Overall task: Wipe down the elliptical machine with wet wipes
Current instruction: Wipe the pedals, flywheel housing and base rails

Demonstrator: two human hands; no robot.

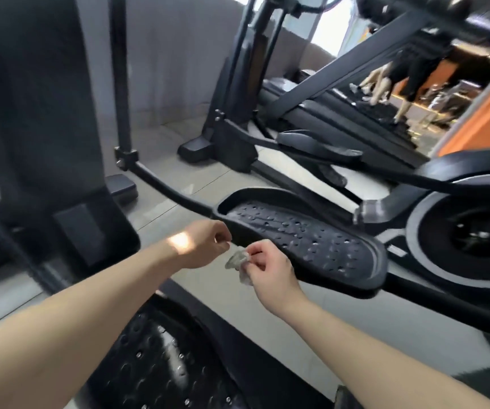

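Your right hand [267, 267] is pinching the crumpled grey translucent wet wipe [238, 262], your left hand [205, 243] is curling beside it, its hold unclear, both just before the black perforated oval pedal [311, 240], so be opening the wipe flat first.

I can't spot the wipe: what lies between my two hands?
The crumpled wet wipe lies there, pinched by the right hand, with the left hand close beside it, in front of the pedal. The head view shows this.

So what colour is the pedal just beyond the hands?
The pedal is black with studded tread; head view.
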